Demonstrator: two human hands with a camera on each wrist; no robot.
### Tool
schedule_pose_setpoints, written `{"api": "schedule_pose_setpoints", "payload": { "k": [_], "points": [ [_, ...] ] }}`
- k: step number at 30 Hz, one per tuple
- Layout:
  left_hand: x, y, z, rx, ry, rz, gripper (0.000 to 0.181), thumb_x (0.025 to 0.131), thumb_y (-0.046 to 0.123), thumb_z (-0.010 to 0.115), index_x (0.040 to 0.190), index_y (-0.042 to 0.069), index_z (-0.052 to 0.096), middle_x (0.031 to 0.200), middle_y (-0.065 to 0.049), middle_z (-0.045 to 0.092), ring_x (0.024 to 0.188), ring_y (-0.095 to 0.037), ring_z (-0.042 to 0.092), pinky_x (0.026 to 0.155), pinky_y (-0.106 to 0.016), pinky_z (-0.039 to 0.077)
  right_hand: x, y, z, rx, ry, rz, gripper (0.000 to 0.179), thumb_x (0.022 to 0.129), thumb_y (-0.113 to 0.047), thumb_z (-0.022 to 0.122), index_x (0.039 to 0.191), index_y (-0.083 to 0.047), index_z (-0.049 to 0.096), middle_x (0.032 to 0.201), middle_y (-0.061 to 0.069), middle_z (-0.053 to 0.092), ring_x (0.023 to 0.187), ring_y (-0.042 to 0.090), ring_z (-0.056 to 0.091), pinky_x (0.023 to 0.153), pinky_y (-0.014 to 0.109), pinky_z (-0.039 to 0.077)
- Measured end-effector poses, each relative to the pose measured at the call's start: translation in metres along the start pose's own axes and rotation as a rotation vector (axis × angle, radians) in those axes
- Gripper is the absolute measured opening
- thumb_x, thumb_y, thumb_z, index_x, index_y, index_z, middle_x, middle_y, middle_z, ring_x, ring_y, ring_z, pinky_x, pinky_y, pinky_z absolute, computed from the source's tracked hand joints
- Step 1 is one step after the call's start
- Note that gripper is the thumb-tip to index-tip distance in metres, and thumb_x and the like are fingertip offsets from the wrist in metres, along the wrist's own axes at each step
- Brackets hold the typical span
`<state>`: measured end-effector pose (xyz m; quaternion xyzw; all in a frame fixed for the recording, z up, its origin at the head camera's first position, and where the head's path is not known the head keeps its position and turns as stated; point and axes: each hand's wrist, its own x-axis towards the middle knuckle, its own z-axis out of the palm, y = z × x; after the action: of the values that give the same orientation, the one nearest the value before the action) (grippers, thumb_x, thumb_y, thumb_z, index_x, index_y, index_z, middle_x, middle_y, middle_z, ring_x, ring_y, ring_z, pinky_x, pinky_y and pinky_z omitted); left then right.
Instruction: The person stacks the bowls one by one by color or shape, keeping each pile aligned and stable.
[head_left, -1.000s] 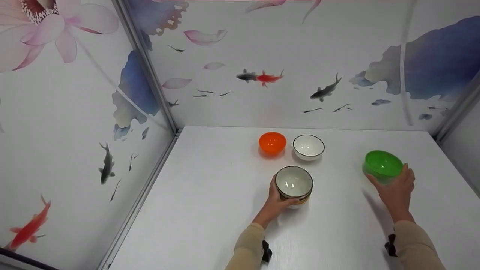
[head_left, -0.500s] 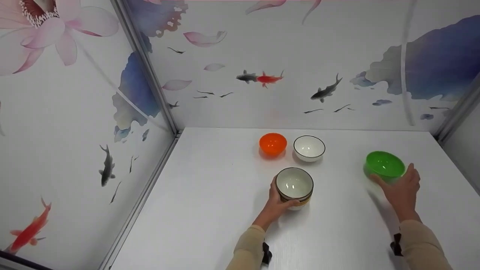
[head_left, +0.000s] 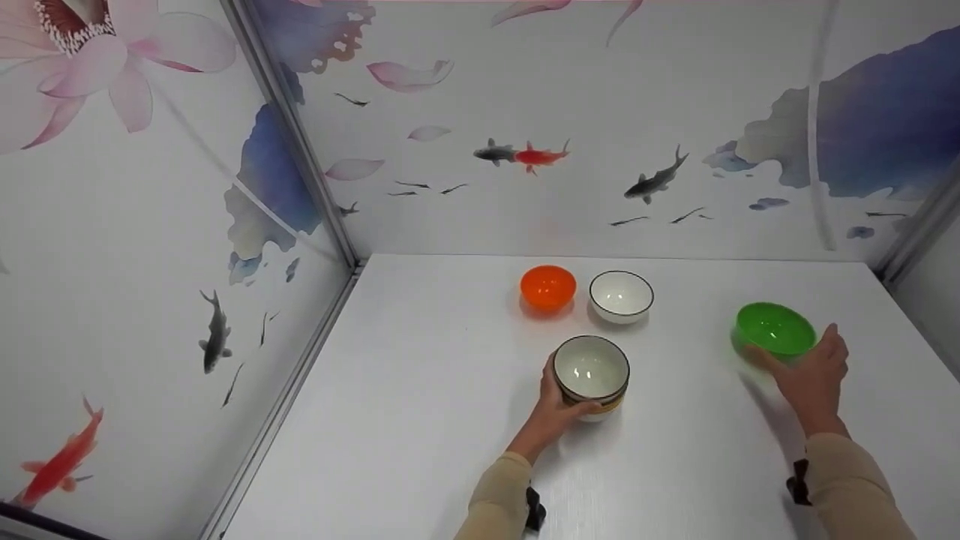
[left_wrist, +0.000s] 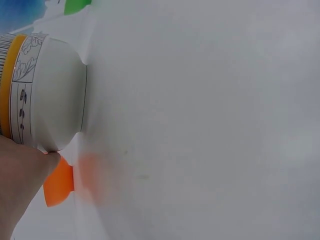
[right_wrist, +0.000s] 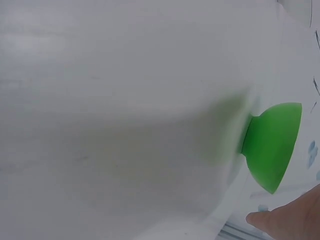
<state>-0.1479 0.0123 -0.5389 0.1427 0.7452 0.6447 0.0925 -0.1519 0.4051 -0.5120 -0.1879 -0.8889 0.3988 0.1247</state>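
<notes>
My left hand (head_left: 556,412) grips a stack of bowls (head_left: 591,367) near the middle of the table, thumb on the near side. The top bowl has a pale inside and a dark rim. In the left wrist view the stack (left_wrist: 55,95) shows a yellow band and leaf drawings above a plain white base. Over on the right, a green bowl (head_left: 775,328) stands upright on the table. My right hand (head_left: 812,381) is spread beside it, with the fingers off its right side. The right wrist view has a fingertip (right_wrist: 265,220) apart from the green bowl (right_wrist: 272,145).
Behind the stack stand an orange bowl (head_left: 548,288) and a white bowl (head_left: 621,297) with a dark rim, side by side. The white table (head_left: 390,405) meets printed panels at the back and left, with a metal frame post (head_left: 296,142) in the corner.
My right hand has let go of the green bowl and drawn away to the right. The bowl keeps its place on the table. My left hand and the stack have stayed put.
</notes>
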Motion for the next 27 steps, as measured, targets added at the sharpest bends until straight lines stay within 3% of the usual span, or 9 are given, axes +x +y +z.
{"api": "schedule_pose_setpoints", "payload": {
  "k": [7,16,27],
  "points": [
    [-0.001,0.000,0.000,-0.014,-0.009,-0.023,0.118,0.081,0.039,0.083,0.160,0.013,-0.001,0.164,-0.013,0.015,0.152,-0.029,0.020,0.125,-0.050,0.021,0.005,0.002,-0.002,-0.005,-0.036,0.025,0.128,0.086,-0.052,0.071,0.153,0.000,-0.024,0.161,0.032,-0.017,0.147,0.057,-0.008,0.116,0.074,0.011],
    [-0.001,-0.002,-0.004,-0.003,-0.005,-0.032,0.119,0.080,0.043,0.082,0.160,0.014,-0.002,0.164,-0.011,0.014,0.152,-0.027,0.019,0.125,-0.050,0.021,0.012,-0.001,0.009,0.006,-0.058,0.012,0.128,0.085,-0.051,0.071,0.153,0.002,-0.023,0.160,0.034,-0.011,0.145,0.059,0.002,0.112,0.076,0.020],
    [-0.002,-0.002,-0.003,0.014,-0.006,-0.024,0.119,0.080,0.044,0.082,0.160,0.013,-0.001,0.163,-0.012,0.016,0.151,-0.027,0.021,0.125,-0.049,0.021,0.020,0.009,0.010,0.065,-0.134,0.085,0.133,0.084,-0.057,0.070,0.151,-0.006,-0.033,0.161,0.033,-0.016,0.146,0.060,-0.001,0.114,0.076,0.016]
  ]
}}
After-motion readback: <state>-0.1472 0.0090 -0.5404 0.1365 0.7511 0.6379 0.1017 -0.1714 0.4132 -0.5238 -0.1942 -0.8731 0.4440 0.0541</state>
